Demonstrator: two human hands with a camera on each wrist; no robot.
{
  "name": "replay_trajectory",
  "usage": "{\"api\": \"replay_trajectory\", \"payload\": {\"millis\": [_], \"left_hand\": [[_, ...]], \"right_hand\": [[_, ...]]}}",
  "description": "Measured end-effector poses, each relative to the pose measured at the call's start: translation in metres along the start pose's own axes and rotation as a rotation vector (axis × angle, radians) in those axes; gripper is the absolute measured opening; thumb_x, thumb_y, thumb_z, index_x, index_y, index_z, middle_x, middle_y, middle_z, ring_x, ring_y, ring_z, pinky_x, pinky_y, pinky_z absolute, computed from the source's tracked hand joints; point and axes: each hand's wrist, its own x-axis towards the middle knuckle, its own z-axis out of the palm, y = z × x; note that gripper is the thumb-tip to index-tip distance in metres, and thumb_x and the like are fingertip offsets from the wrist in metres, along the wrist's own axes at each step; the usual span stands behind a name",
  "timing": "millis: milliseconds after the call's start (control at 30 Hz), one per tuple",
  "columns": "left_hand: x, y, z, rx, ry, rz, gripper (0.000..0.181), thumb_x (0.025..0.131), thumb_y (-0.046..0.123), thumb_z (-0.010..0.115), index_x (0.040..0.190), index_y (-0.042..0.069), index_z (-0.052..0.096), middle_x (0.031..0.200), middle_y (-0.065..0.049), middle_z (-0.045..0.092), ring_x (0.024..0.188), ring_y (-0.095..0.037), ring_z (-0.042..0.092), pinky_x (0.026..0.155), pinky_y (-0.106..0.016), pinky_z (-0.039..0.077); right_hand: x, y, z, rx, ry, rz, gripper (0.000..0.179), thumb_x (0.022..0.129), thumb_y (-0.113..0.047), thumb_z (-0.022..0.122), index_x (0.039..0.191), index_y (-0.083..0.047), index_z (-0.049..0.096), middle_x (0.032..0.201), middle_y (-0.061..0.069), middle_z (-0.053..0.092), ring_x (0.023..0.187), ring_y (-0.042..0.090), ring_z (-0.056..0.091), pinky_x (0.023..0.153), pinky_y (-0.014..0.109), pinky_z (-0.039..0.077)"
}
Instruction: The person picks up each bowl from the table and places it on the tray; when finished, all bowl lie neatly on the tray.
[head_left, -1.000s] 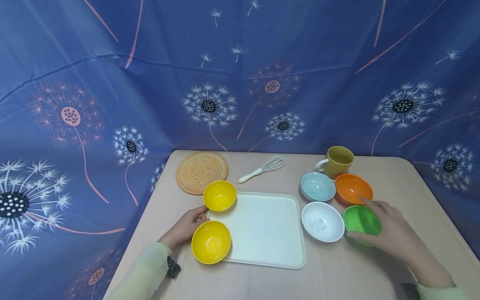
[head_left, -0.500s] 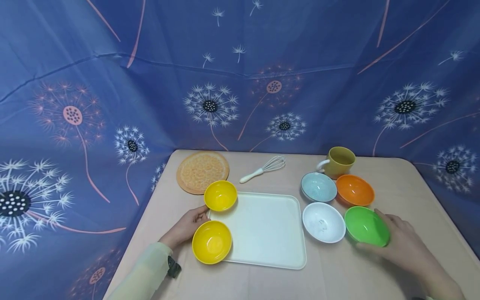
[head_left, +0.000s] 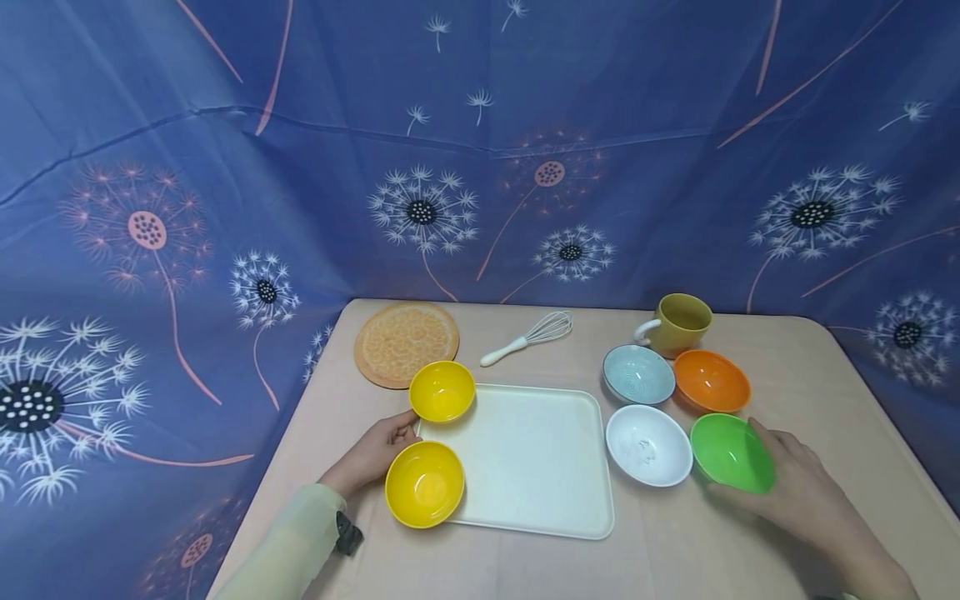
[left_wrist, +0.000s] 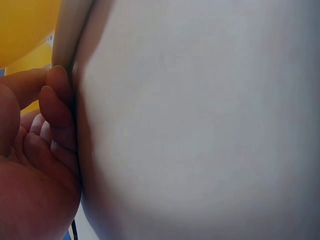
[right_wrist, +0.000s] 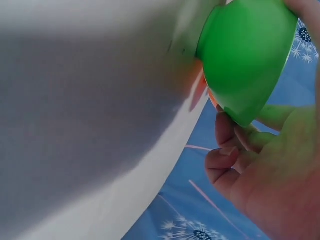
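The right hand (head_left: 798,487) grips the green bowl (head_left: 731,454) between widely spread thumb and fingers, the white bowl (head_left: 648,446) farther to its left, while the left hand (head_left: 377,447) touches the tray (head_left: 536,475) to its right with bent fingers, whether pinching it I cannot tell.

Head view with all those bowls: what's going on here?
A person's right hand grips the green bowl, beside the white bowl. Their left hand is at the left edge of the white tray, between the far yellow bowl and the near yellow bowl. The whisk lies untouched beyond the tray.
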Motion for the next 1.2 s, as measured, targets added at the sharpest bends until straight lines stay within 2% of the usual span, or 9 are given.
{"api": "replay_trajectory", "payload": {"millis": [167, 400, 700, 833, 967, 1100, 1200], "left_hand": [[-0.001, 0.001, 0.001, -0.003, 0.005, -0.006, 0.063, 0.103, 0.022, 0.069, 0.161, 0.018, 0.044, 0.085, -0.003, 0.054, 0.084, -0.02, 0.054, 0.08, -0.036, 0.042], [-0.003, 0.002, 0.0, 0.005, -0.009, 0.014, 0.063, 0.103, 0.023, 0.068, 0.161, 0.017, 0.044, 0.085, -0.003, 0.055, 0.084, -0.019, 0.056, 0.078, -0.031, 0.043], [-0.002, 0.002, 0.0, 0.018, -0.012, 0.027, 0.062, 0.104, 0.023, 0.067, 0.161, 0.015, 0.042, 0.085, -0.003, 0.054, 0.089, -0.02, 0.057, 0.082, -0.033, 0.043], [-0.002, 0.001, 0.0, 0.021, -0.011, 0.025, 0.063, 0.104, 0.023, 0.067, 0.161, 0.016, 0.042, 0.086, -0.003, 0.055, 0.087, -0.02, 0.056, 0.081, -0.034, 0.043], [-0.002, 0.0, -0.001, 0.014, -0.017, 0.023, 0.063, 0.104, 0.023, 0.067, 0.161, 0.016, 0.042, 0.086, -0.004, 0.055, 0.087, -0.02, 0.056, 0.081, -0.034, 0.043], [-0.001, -0.001, -0.002, 0.003, -0.021, 0.019, 0.063, 0.104, 0.024, 0.068, 0.161, 0.018, 0.043, 0.086, -0.004, 0.056, 0.087, -0.02, 0.056, 0.082, -0.036, 0.043], [-0.001, -0.001, -0.003, -0.007, -0.029, 0.018, 0.064, 0.103, 0.025, 0.069, 0.161, 0.02, 0.043, 0.086, -0.004, 0.056, 0.087, -0.021, 0.056, 0.083, -0.037, 0.043]], "right_hand": [[-0.001, 0.0, 0.0, 0.003, 0.012, 0.008, 0.131, 0.07, -0.06, 0.091, 0.159, 0.01, 0.025, 0.135, 0.039, 0.04, 0.114, 0.055, 0.044, 0.08, 0.076, 0.042], [-0.003, 0.002, -0.005, -0.02, 0.003, 0.082, 0.141, 0.069, -0.067, 0.089, 0.162, 0.008, 0.014, 0.136, 0.041, 0.036, 0.113, 0.058, 0.044, 0.081, 0.079, 0.042], [0.001, -0.009, -0.024, 0.005, 0.047, 0.061, 0.135, 0.075, -0.061, 0.088, 0.164, 0.004, 0.011, 0.137, 0.042, 0.035, 0.114, 0.059, 0.042, 0.079, 0.08, 0.04], [0.007, -0.021, -0.032, 0.029, 0.067, 0.023, 0.134, 0.074, -0.06, 0.09, 0.166, -0.001, 0.013, 0.141, 0.039, 0.036, 0.118, 0.059, 0.041, 0.08, 0.078, 0.039], [0.016, -0.04, -0.04, 0.059, 0.084, -0.056, 0.129, 0.072, -0.058, 0.092, 0.167, -0.008, 0.021, 0.138, 0.034, 0.042, 0.117, 0.054, 0.044, 0.079, 0.075, 0.04], [0.029, -0.063, -0.044, 0.089, 0.096, -0.12, 0.12, 0.07, -0.055, 0.094, 0.163, -0.008, 0.034, 0.132, 0.029, 0.047, 0.113, 0.049, 0.048, 0.077, 0.071, 0.042], [0.039, -0.082, -0.043, 0.114, 0.104, -0.169, 0.116, 0.069, -0.053, 0.096, 0.159, -0.007, 0.039, 0.134, 0.027, 0.047, 0.115, 0.048, 0.049, 0.081, 0.07, 0.042]]}}
